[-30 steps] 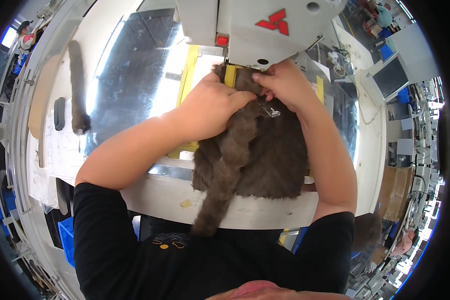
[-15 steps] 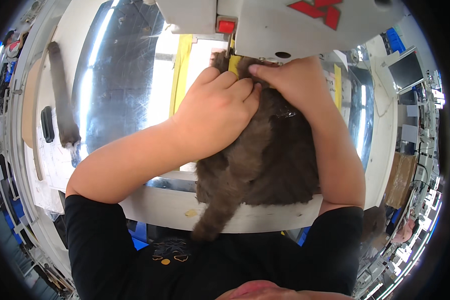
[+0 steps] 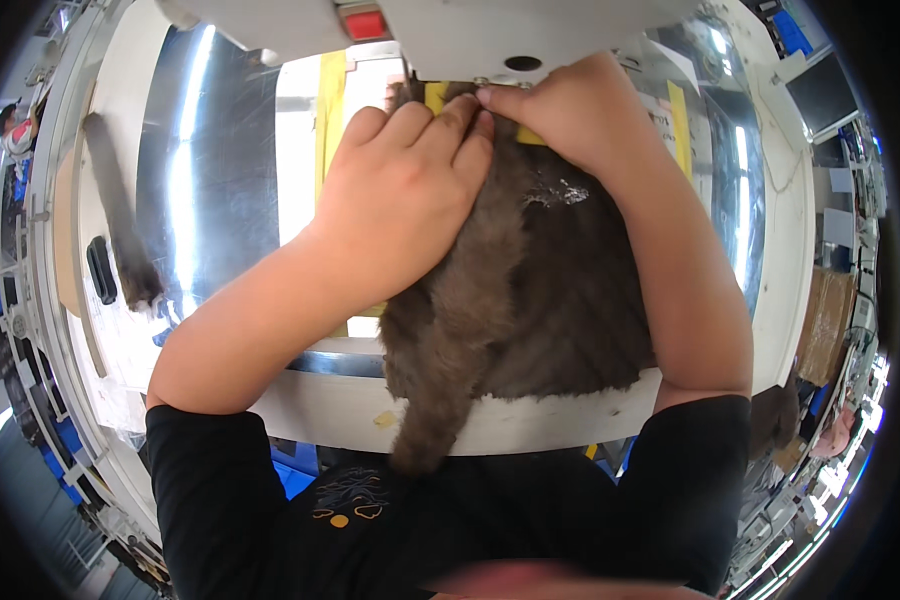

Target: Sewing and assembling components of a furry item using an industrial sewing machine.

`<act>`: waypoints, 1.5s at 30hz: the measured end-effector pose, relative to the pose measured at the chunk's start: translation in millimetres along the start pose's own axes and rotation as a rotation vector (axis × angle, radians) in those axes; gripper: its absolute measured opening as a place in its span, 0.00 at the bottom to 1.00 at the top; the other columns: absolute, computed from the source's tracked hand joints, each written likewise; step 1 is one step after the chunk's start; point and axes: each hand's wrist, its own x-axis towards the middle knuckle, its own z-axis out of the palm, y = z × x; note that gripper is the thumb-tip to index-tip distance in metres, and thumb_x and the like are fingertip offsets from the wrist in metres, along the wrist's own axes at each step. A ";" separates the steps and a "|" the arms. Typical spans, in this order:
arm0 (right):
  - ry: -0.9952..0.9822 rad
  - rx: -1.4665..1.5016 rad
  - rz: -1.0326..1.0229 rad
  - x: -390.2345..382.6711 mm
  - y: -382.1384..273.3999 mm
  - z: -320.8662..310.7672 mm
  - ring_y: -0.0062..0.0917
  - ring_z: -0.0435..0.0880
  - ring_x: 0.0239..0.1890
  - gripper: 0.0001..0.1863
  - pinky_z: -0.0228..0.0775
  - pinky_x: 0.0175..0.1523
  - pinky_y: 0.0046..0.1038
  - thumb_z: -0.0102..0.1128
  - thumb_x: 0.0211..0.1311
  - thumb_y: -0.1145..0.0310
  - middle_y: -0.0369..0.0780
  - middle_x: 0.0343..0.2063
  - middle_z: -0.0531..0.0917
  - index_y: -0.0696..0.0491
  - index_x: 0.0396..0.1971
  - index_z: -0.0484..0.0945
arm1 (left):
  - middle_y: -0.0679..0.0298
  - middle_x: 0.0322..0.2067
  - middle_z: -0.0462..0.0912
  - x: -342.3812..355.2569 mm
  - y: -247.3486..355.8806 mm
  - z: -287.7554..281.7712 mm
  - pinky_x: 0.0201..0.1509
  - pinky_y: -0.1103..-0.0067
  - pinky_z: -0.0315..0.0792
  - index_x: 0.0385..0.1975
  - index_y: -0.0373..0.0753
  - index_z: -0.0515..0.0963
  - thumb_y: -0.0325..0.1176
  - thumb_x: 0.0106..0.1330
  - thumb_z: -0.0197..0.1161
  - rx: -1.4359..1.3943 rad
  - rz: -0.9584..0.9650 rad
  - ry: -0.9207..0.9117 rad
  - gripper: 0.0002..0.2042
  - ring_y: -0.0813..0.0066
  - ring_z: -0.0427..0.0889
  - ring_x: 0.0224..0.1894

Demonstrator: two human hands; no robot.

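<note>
Brown fur fabric [image 3: 570,300] lies on the machine bed beneath the white sewing machine head [image 3: 530,25], with a narrow fur strip [image 3: 440,410] running down over it and past the front edge. My left hand [image 3: 410,190] has its fingers curled on the upper end of the strip, beside the presser area. My right hand [image 3: 560,110] pinches the fur at the upper right, thumb reaching to just below the needle area, its other fingertips partly hidden. Yellow tape [image 3: 435,95] shows between the fingers and the machine. A shiny, crinkled silvery patch [image 3: 560,193] sits on the fur.
A separate fur strip [image 3: 115,210] and a black oblong item [image 3: 101,270] lie at the left. A monitor [image 3: 815,95] stands at upper right, a cardboard box [image 3: 825,325] at right. Another person [image 3: 18,133] is at the far left edge.
My hands have moved up toward the needle area, the left now flatter and closer to my right thumb. The whole view has also shifted, the machine head appearing higher.
</note>
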 end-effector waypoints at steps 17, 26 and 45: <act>0.033 0.216 0.052 -1.8 12.5 2.4 0.30 0.87 0.39 0.19 0.77 0.46 0.32 0.77 0.52 0.69 0.43 0.36 0.90 0.62 0.42 0.85 | 0.67 0.58 0.85 5.4 3.2 3.6 0.47 0.75 0.70 0.58 0.41 0.81 0.29 0.61 0.59 0.051 -0.083 -0.074 0.23 0.71 0.81 0.47; 0.038 0.329 0.109 4.6 31.7 9.0 0.29 0.87 0.39 0.21 0.78 0.47 0.32 0.80 0.50 0.68 0.43 0.37 0.90 0.62 0.42 0.85 | 0.65 0.56 0.86 5.2 4.3 3.7 0.46 0.74 0.72 0.55 0.41 0.81 0.29 0.62 0.59 0.022 -0.096 -0.058 0.20 0.70 0.82 0.48; 0.060 -0.239 -0.360 -51.2 2.1 -3.1 0.40 0.84 0.33 0.15 0.77 0.40 0.42 0.61 0.65 0.69 0.40 0.30 0.83 0.46 0.50 0.84 | 0.64 0.56 0.85 3.8 10.4 3.0 0.45 0.74 0.72 0.52 0.40 0.79 0.30 0.61 0.60 0.010 -0.129 -0.029 0.18 0.70 0.83 0.45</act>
